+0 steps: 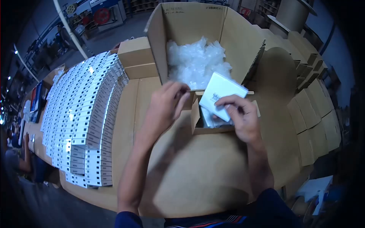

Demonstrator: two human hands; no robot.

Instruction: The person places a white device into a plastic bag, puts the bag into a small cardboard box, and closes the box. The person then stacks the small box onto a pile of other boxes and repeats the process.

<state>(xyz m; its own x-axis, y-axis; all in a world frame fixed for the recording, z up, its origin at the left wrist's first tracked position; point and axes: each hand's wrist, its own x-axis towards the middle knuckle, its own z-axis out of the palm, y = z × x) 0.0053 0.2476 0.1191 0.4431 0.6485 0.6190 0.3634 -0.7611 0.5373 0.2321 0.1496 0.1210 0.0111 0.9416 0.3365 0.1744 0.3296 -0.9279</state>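
Observation:
A flat white box (pixel 227 88) with small dark print on its face is gripped between the thumb and fingers of my right hand (pixel 243 116). It is tilted above an open small brown carton (pixel 213 131). Inside that carton lies another pale, shiny item (pixel 211 119), partly hidden by the white box. To the left of the carton, my left hand (pixel 167 100) is raised with fingers loosely curled and the thumb apart from them. Nothing shows in it.
A tall open cardboard box (pixel 194 22) holding clear plastic bags (pixel 197 57) stands behind the carton. Stacked white boxes (pixel 83 106) with dark squares line the left. Brown cartons (pixel 137 55) sit at the back left, and more folded cartons (pixel 310 110) are stacked right. Another person's arm (pixel 26 152) shows far left.

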